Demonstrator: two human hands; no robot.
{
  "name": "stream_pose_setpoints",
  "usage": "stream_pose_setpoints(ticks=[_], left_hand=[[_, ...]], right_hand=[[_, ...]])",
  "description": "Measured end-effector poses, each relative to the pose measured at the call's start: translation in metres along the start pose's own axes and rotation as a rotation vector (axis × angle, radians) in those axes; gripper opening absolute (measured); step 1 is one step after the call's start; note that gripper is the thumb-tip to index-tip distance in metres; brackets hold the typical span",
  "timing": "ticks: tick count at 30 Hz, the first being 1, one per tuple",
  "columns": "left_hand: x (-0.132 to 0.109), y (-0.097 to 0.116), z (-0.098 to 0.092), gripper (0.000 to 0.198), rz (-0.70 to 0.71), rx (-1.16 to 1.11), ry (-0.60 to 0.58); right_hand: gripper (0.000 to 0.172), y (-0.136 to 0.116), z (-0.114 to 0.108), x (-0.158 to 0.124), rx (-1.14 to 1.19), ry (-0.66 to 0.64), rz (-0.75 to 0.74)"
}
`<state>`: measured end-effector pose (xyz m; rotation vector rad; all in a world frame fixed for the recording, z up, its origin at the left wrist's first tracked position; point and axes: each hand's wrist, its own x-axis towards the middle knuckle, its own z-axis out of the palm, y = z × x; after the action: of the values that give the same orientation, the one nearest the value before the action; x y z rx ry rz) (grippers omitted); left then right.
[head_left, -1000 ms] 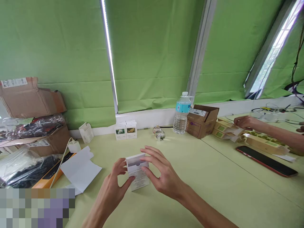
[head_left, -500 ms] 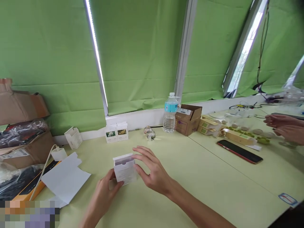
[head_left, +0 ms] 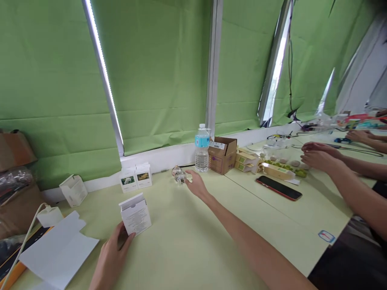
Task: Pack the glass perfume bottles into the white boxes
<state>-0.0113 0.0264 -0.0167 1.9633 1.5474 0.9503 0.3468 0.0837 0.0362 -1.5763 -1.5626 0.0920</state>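
In my left hand (head_left: 112, 251) is a small white carton (head_left: 136, 215), standing upright on the table with its top flap raised and fine print on its front. The thumb and fingers of that hand close on its lower left corner. My right hand (head_left: 197, 184) is stretched out towards the back of the table, thumb and forefinger apart. Its fingertips are beside small clear glass pieces (head_left: 179, 175); whether they touch is hard to tell. Two white cartons with flower pictures (head_left: 136, 178) stand left of the glass.
A water bottle (head_left: 202, 151) and an open brown cardboard box (head_left: 223, 156) stand behind my right hand. A phone (head_left: 278, 187) lies to the right, near cream cartons (head_left: 246, 160) and a co-worker's hands (head_left: 322, 155). White paper (head_left: 60, 249) and an opened white box (head_left: 74, 191) are at left.
My right hand has left the carton and moved away to the glass pieces. My left hand stays on the carton. The view has turned to the right.
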Motion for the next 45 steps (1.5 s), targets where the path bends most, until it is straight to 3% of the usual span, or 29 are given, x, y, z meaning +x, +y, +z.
stream_pose_setpoints(ticks=[5,10,17,23,26,29,32,35,37,39,45], left_hand=[[0.002,0.001,-0.002,0.053,-0.048,0.031,0.006],[0.003,0.005,-0.003,0.048,-0.060,0.048,0.043],[0.004,0.007,-0.005,0.046,-0.091,0.057,0.046],[0.006,0.000,0.000,0.057,-0.120,0.089,0.034],[0.002,0.008,0.002,0.071,-0.107,0.104,0.123],[-0.008,0.025,0.000,0.073,0.003,0.134,0.317],[-0.022,0.046,-0.003,0.052,0.227,0.154,0.527],[-0.035,0.060,-0.002,0.028,0.437,0.200,0.616],[-0.041,0.064,0.000,0.020,0.530,0.217,0.587],[-0.044,0.064,0.004,0.018,0.573,0.224,0.478],[-0.049,0.062,0.023,0.031,0.379,0.213,0.149]], right_hand=[[0.033,0.037,0.014,0.037,-0.018,-0.119,0.063],[0.032,0.058,0.030,0.055,-0.004,-0.254,0.099],[0.031,0.071,0.036,0.056,0.014,-0.292,0.123],[0.032,0.071,0.032,0.040,0.071,-0.347,0.069],[0.030,0.066,0.027,0.026,0.115,-0.376,0.028],[0.028,0.058,0.022,0.009,0.165,-0.388,-0.007],[0.033,0.047,0.017,-0.011,0.230,-0.388,-0.026],[0.036,0.033,0.012,-0.032,0.295,-0.414,-0.039],[0.037,0.024,0.009,-0.044,0.324,-0.441,-0.045],[0.035,0.014,0.007,-0.053,0.334,-0.473,-0.052],[0.024,-0.018,-0.005,-0.070,0.280,-0.585,-0.125]])
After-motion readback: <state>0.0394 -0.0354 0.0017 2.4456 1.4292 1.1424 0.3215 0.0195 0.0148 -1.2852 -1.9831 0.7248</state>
